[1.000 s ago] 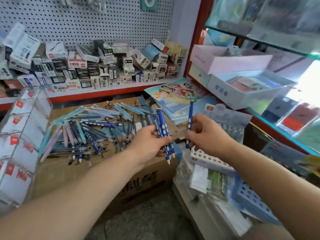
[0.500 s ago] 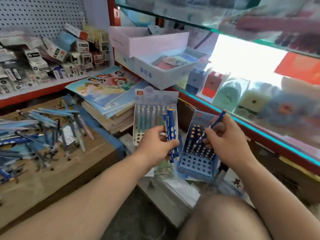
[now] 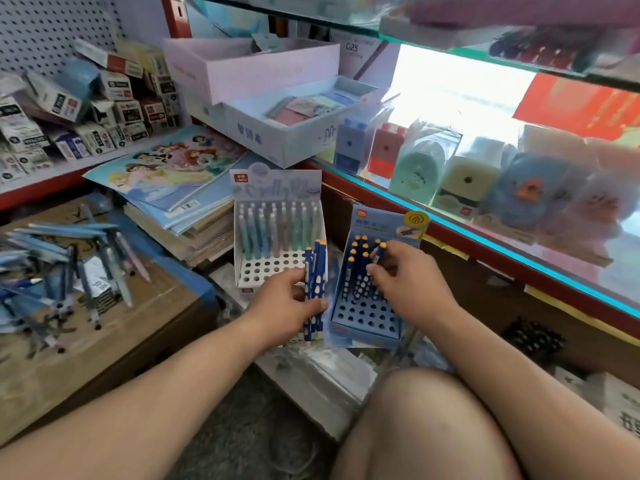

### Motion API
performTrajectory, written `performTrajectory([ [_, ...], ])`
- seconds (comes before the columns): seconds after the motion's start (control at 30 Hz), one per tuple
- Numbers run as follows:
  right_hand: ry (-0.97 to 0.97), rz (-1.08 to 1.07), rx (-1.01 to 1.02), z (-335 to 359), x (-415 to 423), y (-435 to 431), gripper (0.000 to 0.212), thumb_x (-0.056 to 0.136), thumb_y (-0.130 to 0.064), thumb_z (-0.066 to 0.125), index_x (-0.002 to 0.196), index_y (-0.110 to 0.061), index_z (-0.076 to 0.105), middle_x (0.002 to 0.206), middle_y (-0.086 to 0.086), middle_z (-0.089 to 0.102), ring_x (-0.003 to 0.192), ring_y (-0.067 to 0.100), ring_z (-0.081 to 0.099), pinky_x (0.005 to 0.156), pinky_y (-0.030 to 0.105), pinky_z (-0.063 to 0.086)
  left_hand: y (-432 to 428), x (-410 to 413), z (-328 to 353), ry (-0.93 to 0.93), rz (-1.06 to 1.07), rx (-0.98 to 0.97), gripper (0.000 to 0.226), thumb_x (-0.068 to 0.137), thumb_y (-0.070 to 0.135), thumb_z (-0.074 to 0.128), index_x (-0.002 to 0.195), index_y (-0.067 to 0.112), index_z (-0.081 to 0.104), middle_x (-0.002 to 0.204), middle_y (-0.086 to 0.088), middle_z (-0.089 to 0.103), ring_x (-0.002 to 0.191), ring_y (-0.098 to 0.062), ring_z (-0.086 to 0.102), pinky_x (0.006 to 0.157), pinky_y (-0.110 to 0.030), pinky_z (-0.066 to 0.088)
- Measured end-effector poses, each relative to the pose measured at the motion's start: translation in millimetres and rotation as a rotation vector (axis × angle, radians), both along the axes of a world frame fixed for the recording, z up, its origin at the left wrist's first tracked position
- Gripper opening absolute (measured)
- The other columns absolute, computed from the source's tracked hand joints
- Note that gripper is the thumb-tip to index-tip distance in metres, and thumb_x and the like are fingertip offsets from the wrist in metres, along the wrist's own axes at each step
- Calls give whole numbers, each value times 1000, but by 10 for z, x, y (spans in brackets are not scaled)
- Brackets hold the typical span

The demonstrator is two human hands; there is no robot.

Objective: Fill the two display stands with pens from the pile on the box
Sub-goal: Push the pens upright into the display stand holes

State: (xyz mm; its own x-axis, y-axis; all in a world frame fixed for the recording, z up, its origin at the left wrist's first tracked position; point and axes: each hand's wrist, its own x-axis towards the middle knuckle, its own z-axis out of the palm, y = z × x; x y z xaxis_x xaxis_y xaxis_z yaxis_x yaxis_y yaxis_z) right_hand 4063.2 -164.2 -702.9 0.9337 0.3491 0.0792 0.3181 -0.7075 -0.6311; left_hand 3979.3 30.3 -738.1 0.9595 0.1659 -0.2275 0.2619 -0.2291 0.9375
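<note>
1. Head view, centre: I see the left hand (image 3: 284, 308) gripping a bundle of dark blue pens (image 3: 313, 292), held upright.
2. The right hand (image 3: 412, 285) pinches one blue pen (image 3: 379, 251) over the blue stand (image 3: 363, 320), which is part filled.
3. The white stand (image 3: 263, 271) sits just left of it. The pen pile (image 3: 69, 251) lies on the box (image 3: 114, 344) at the left edge.

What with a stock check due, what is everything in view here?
blue stand: one, blue, centre right, partly filled
white stand: one, white, left of it, pastel pens at back
pen pile: many, blue and pastel, on cardboard box, left
picture books: stack, colourful, behind white stand
small cartons: many, mostly white, back-left shelf
sharpeners: several, mixed, behind glass
left hand: holds dark blue pens
right hand: pinches single pen over blue stand
</note>
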Motion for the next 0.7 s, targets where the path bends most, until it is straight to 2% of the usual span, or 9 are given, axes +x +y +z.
performTrajectory([
  [0.17, -13, 24, -89, -52, 27, 29, 6, 98, -24, 66, 93, -21, 63, 85, -7, 68, 82, 12, 64, 78, 37, 55, 23, 16, 6, -4, 8, -45, 22, 92, 3, 72, 111, 15, 69, 91, -8, 77, 64, -4, 72, 50, -15, 51],
  [0.3, -40, 33, -178, -68, 34, 53, 22, 102, -29, 59, 86, -15, 61, 78, -1, 64, 74, 18, 60, 68, 37, 50, 10, 48, -19, -5, -7, -48, 24, 92, 6, 73, 111, 20, 69, 90, -5, 78, 70, -6, 73, 54, -15, 51],
  [0.4, -40, 26, -214, -85, 66, 84, 25, 102, -32, 57, 86, -15, 64, 78, 0, 66, 75, 20, 64, 70, 40, 54, -9, 56, -20, -15, -18, -50, 24, 92, 8, 74, 110, 22, 69, 92, -3, 79, 77, -11, 75, 56, -15, 51],
  [0.7, -42, -12, -294, -46, 103, 155, 31, 101, -40, 59, 81, -18, 66, 71, -1, 68, 69, 18, 67, 70, 40, 59, -8, 55, -5, -21, -36, -50, 24, 93, 11, 74, 113, 23, 67, 92, -3, 80, 79, -14, 76, 56, -19, 51],
])
